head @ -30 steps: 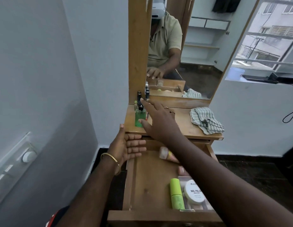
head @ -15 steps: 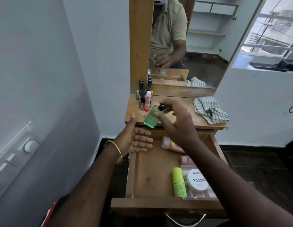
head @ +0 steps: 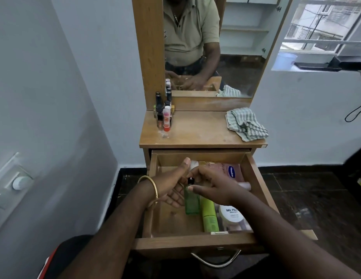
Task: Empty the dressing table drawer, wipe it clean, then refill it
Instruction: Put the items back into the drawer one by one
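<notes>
A wooden bench (head: pixel 203 133) under a mirror carries small bottles (head: pixel 163 115) at its left and a checked cloth (head: pixel 246 125) at its right. Below, in the open drawer (head: pixel 195 243), the left hand (head: pixel 171 188) lies open-fingered against a green bottle (head: pixel 191 202), which the right hand (head: pixel 213 188) pinches near its black cap, beside a lime tube (head: pixel 209 216) and a white jar (head: pixel 231 214).
</notes>
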A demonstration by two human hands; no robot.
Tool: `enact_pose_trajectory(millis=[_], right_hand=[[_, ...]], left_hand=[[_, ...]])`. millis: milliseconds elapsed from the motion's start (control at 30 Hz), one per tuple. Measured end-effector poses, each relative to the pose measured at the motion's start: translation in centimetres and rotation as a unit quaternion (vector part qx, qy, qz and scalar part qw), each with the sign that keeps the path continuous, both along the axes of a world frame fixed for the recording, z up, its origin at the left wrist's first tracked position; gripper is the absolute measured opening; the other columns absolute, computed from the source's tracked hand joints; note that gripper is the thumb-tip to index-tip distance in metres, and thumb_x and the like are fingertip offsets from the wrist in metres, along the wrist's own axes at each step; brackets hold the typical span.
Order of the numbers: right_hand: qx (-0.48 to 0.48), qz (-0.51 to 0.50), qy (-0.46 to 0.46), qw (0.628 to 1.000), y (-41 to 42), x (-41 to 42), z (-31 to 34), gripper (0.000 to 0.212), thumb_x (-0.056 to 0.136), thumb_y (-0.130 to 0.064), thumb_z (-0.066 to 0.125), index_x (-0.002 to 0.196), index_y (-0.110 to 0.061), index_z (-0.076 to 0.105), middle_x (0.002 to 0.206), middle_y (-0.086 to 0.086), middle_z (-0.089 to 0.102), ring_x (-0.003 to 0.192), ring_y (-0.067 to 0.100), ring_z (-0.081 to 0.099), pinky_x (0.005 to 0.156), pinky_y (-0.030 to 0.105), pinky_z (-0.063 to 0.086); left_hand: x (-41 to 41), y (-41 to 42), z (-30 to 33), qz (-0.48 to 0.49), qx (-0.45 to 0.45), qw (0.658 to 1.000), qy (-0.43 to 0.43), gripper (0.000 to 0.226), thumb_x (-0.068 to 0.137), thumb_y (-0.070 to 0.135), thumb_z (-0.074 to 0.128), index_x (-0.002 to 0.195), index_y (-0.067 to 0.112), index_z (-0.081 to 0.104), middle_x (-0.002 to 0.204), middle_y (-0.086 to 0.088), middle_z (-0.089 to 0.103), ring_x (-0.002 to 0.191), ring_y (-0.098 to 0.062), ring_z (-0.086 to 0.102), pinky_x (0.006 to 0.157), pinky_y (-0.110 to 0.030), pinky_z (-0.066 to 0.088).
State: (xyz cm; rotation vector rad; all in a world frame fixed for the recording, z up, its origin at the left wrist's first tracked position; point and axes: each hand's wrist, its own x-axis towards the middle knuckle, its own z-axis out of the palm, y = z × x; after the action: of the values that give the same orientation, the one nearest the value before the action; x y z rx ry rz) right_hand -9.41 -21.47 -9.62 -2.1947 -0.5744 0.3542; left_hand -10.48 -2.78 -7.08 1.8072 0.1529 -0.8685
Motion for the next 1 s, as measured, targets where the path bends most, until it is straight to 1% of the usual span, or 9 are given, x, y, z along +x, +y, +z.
enact_pose_trajectory(millis=[67,133,233,367,500,567,700,800,1000], right_hand=[[-0.024,0.005,-0.002,1.0,0.0,-0.2,0.1,0.021,0.091,-0.029,0.069,0.11,-0.026,0.06,0.096,-0.007,0.061,0.081,0.002,0.057,0.067,0.012,0.046],[-0.026,0.005,0.002,1.0,-0.1,-0.4,0.1,0.02,0.091,-0.028,0.069,0.108,-0.03,0.06,0.092,-0.012,0.059,0.077,-0.005,0.054,0.064,0.009,0.043],[-0.032,0.004,0.025,0.999,-0.1,-0.4,0.0,0.024,0.09,-0.028,0.07,0.111,-0.029,0.06,0.094,-0.011,0.06,0.082,-0.002,0.057,0.068,0.014,0.045],[-0.057,0.001,0.034,0.998,-0.1,-0.4,0.1,0.028,0.088,-0.032,0.072,0.11,-0.036,0.056,0.099,-0.01,0.061,0.09,0.005,0.06,0.076,0.022,0.051],[-0.087,-0.002,0.059,0.994,-0.2,-0.5,0.3,0.031,0.088,-0.033,0.072,0.112,-0.036,0.053,0.101,-0.011,0.06,0.087,0.003,0.059,0.068,0.016,0.045],[-0.104,0.0,0.06,0.993,-0.2,-0.5,0.4,0.032,0.088,-0.034,0.072,0.114,-0.031,0.054,0.101,-0.011,0.06,0.087,0.003,0.058,0.068,0.017,0.044],[-0.118,0.002,0.073,0.99,-0.1,-0.5,0.4,0.031,0.087,-0.031,0.074,0.112,-0.025,0.057,0.1,-0.009,0.062,0.086,0.004,0.059,0.067,0.02,0.046],[-0.139,0.016,0.069,0.988,-0.2,-0.4,0.2,0.031,0.084,-0.031,0.077,0.109,-0.022,0.061,0.102,-0.006,0.065,0.091,0.008,0.063,0.078,0.028,0.055],[-0.178,0.043,0.041,0.982,-0.3,-0.1,-0.3,0.029,0.083,-0.041,0.074,0.108,-0.027,0.066,0.11,-0.009,0.059,0.1,0.011,0.057,0.087,0.034,0.053]], left_hand=[[-0.1,-0.2,0.0,-0.006,0.002,1.0,0.017,0.089,0.087,0.077,0.018,0.127,0.007,0.056,0.092,-0.016,0.066,0.1,-0.035,0.068,0.096,-0.048,0.053],[-0.1,-0.4,-0.1,-0.011,0.0,0.999,0.031,0.091,0.086,0.078,0.018,0.131,0.007,0.054,0.095,-0.018,0.067,0.102,-0.036,0.068,0.096,-0.047,0.053],[-0.1,-0.6,-0.6,-0.014,0.002,0.999,0.042,0.096,0.084,0.081,0.019,0.135,0.008,0.053,0.096,-0.018,0.067,0.096,-0.033,0.069,0.094,-0.045,0.055],[-0.1,-0.8,-1.1,-0.018,-0.002,0.999,0.038,0.094,0.08,0.085,0.022,0.145,0.021,0.043,0.106,-0.021,0.068,0.095,-0.031,0.071,0.087,-0.04,0.058],[-0.2,-0.9,-1.4,-0.017,0.009,0.999,0.044,0.1,0.077,0.086,0.023,0.141,0.013,0.046,0.103,-0.019,0.068,0.097,-0.032,0.071,0.089,-0.04,0.058],[-0.2,-1.0,-1.5,-0.017,0.008,0.998,0.059,0.098,0.08,0.084,0.022,0.139,0.009,0.048,0.099,-0.019,0.068,0.101,-0.034,0.07,0.091,-0.042,0.057],[-0.4,-1.3,-1.5,-0.027,0.006,0.996,0.079,0.095,0.083,0.082,0.021,0.138,0.009,0.047,0.103,-0.02,0.067,0.105,-0.035,0.068,0.094,-0.041,0.055],[-0.7,-1.4,-1.7,-0.036,-0.001,0.993,0.11,0.094,0.083,0.081,0.022,0.14,0.009,0.043,0.118,-0.024,0.063,0.112,-0.037,0.064,0.099,-0.043,0.052],[-0.7,-1.4,-2.0,-0.036,0.003,0.99,0.137,0.1,0.079,0.084,0.03,0.141,0.006,0.042,0.126,-0.026,0.059,0.114,-0.038,0.063,0.099,-0.044,0.052]])
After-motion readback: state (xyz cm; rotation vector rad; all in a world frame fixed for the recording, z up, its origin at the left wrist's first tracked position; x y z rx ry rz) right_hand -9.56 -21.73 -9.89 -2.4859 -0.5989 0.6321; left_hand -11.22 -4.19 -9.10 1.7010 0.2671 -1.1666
